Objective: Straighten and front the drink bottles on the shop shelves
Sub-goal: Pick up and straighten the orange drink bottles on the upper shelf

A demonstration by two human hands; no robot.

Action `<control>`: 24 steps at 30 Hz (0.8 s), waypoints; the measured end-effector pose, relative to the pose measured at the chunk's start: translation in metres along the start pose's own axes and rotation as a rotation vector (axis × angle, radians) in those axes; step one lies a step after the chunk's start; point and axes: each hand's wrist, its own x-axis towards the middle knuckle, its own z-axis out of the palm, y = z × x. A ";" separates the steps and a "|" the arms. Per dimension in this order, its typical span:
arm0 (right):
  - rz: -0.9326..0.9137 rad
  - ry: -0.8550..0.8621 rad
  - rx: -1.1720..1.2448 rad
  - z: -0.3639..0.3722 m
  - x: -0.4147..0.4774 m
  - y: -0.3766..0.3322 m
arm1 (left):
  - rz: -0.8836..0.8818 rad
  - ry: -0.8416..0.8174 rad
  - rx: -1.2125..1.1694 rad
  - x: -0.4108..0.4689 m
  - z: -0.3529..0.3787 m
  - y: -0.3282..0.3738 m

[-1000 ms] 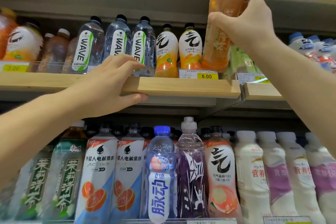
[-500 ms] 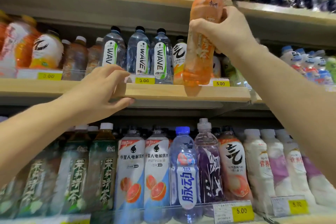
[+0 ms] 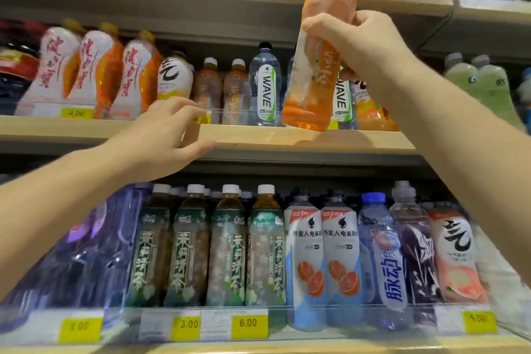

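Right hand (image 3: 362, 46) grip closed around the middle of an orange tea bottle (image 3: 319, 66), white cap up, tilted slightly, held in the air upper right of centre, its base just above the front edge of the middle shelf (image 3: 287, 138). Left hand (image 3: 161, 135) grip wide, holding nothing, fingers over that shelf's edge, thumb under it. WAVE water bottle (image 3: 265, 86) stands behind, upright.

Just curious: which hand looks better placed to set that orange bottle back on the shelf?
Probably the right hand: it already grips the orange bottle above the shelf. The left hand only holds the shelf edge.
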 end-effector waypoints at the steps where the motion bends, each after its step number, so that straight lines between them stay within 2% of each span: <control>1: -0.007 -0.010 0.003 0.007 0.000 -0.003 | -0.008 -0.005 -0.004 -0.001 -0.003 -0.005; 7: -0.027 -0.055 0.032 0.042 0.005 -0.006 | -0.052 0.020 -0.035 -0.009 -0.008 -0.030; 14: 0.034 -0.092 0.132 0.070 0.010 0.001 | -0.047 0.014 -0.016 -0.005 -0.007 -0.042; 24: 0.125 -0.080 0.139 0.122 0.018 -0.023 | 0.004 -0.003 -0.011 -0.009 -0.012 -0.087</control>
